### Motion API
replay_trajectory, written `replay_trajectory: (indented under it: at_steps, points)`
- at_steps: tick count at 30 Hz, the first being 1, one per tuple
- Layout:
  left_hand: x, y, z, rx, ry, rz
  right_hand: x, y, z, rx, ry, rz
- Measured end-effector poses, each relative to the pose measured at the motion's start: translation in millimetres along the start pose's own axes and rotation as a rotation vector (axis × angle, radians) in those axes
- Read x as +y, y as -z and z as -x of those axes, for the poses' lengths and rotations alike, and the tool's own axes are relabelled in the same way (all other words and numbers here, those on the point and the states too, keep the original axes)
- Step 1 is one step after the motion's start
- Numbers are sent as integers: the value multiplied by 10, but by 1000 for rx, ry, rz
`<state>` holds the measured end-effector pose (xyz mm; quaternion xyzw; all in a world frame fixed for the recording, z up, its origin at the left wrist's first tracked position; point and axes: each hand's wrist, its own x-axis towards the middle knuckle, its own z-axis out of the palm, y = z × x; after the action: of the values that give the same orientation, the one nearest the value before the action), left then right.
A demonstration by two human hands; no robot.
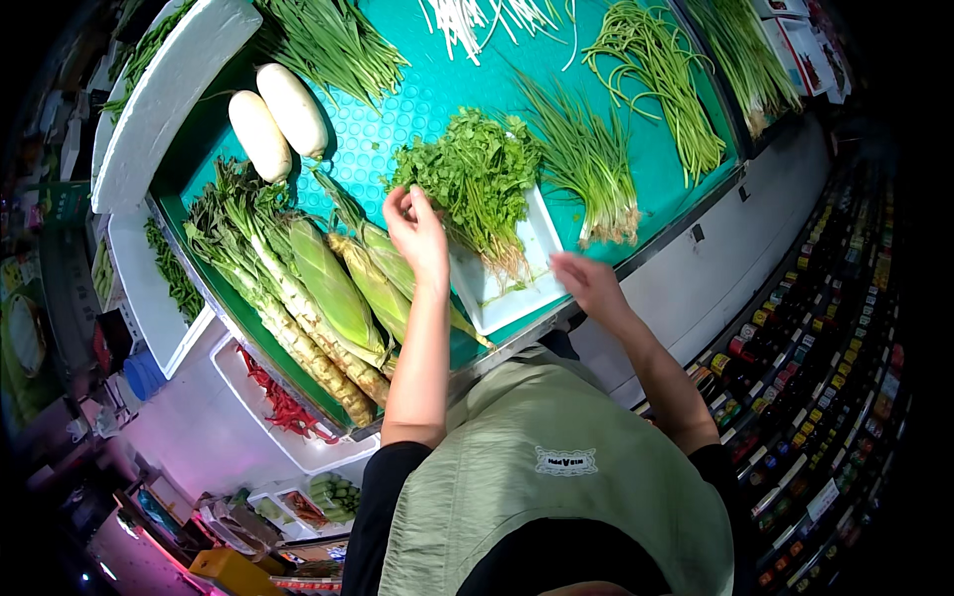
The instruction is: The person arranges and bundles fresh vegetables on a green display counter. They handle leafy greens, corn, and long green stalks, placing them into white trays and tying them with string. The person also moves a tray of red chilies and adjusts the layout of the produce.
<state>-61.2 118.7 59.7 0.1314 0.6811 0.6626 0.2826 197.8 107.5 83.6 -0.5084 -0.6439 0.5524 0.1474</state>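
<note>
A bunch of cilantro (477,175) with roots lies over a white foam tray (514,309) on the green display counter. My left hand (417,231) hovers by the leaves at the tray's left side, fingers curled and thumb apart, with nothing visible in it. Beyond the tray's right edge is my right hand (592,287), blurred, its fingers loosely bent; I see no object in it. To the left of the tray lie ears of corn in husk (335,283) and long celtuce stems (298,320). Scallions (596,171) rest to the right of the cilantro.
Two white radishes (292,108) and garlic chives (335,52) lie farther back. Yardlong beans (671,112) are at the right. A raised metal edge (514,350) runs along the counter's front. Red chilies (279,398) sit in a lower tray; shelves of bottles and jars (805,387) stand at the right.
</note>
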Motion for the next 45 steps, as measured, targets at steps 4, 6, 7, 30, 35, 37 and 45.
replay_trajectory:
  at_steps: [4, 6, 7, 30, 35, 37, 45]
  points:
    - [34, 205, 341, 1, -210, -317, 253, -312, -821, 68, 66, -212]
    - [-119, 328, 435, -86, -172, -356, 283, -528, -1205, 129, -70, -141]
    - [-207, 394, 447, -71, -189, -439, -4, -601, -1262, 150, -158, -46]
    - [-116, 192, -426, -139, 32, -105, -662, -590, -1337, 36, 510, 519]
    - [-117, 19, -453, -309, -482, -492, -501, -575, -1548, 249, 313, 23]
    - [-60, -35, -244, -380, -715, -817, -479, -565, -1547, 296, 241, 40]
    - [-158, 20, 37, -357, -710, -869, -249, -471, -1566, 276, 348, 116]
